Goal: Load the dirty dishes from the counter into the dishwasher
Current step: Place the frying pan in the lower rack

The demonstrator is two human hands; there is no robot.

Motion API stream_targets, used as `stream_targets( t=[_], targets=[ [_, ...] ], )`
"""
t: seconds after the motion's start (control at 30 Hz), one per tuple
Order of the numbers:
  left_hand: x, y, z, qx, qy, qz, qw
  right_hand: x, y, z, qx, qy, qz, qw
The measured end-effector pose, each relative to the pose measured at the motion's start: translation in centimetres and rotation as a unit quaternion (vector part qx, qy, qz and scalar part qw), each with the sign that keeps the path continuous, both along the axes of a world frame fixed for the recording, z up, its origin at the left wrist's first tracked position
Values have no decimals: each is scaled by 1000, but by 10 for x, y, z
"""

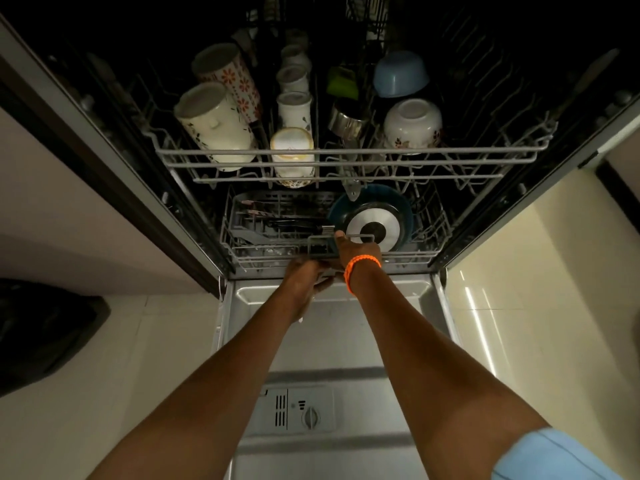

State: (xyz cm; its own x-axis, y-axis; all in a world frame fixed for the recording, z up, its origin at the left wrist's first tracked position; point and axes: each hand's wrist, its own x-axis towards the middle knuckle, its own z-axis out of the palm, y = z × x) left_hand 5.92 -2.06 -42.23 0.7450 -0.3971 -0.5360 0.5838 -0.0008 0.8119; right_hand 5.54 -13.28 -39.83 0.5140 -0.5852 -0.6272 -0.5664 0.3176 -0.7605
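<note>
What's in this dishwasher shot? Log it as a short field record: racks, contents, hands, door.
upper rack: pulled out; holds upturned mugs and bowls, among them a blue bowl and a white floral bowl
lower rack: holds a dark pan on edge beside a grey cutlery basket
left hand: at the lower rack's front edge; grip hidden
right hand: orange wristband, fingers on a wire piece by the pan
door: open, lying flat

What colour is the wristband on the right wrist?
Orange wristband, seen in the head view.
</note>
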Motion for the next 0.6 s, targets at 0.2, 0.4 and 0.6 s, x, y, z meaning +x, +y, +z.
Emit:
stream_targets(
  t=[0.2, 0.4, 0.6],
  targets=[
    [-46, 17, 1, -16, 88, 3, 996, -71, 32, -30, -1, 32, 31, 999],
    [-163, 52, -24, 22, 216, 70, 974, -242, 83, -50, 124, 106, -2, 987],
    [-319, 95, -48, 102, 321, 92, 937, -388, 130, -52, 249, 179, -105, 946]
  ],
)
